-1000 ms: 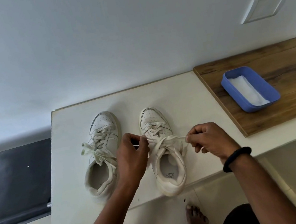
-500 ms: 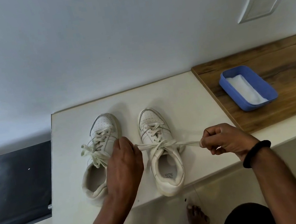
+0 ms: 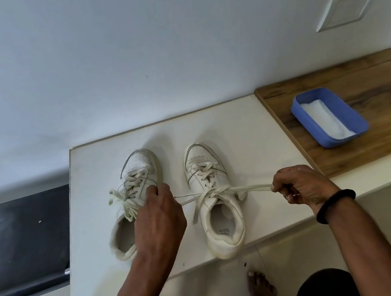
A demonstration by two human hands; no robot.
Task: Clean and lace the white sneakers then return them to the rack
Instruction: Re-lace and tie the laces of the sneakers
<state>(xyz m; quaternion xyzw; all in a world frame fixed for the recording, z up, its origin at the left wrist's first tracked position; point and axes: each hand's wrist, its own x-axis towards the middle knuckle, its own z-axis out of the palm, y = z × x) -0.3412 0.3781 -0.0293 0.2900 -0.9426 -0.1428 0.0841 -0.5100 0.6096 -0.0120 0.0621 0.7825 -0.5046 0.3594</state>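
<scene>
Left hand [image 3: 159, 220], right hand [image 3: 297, 185] drawn wider apart, each pinching taut lace [image 3: 247, 188]; insole print [image 3: 224, 231] illegible.

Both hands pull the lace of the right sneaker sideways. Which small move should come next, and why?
Probably one short, firm outward pull, then release. The left hand and right hand each pinch a strand of the lace, stretched taut across the right sneaker. The knot sits at its top eyelets with loose ends hanging, so it looks nearly tight.

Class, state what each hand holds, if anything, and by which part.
The left hand and right hand each grip the lace of the right-hand sneaker, either side of its knot.
</scene>
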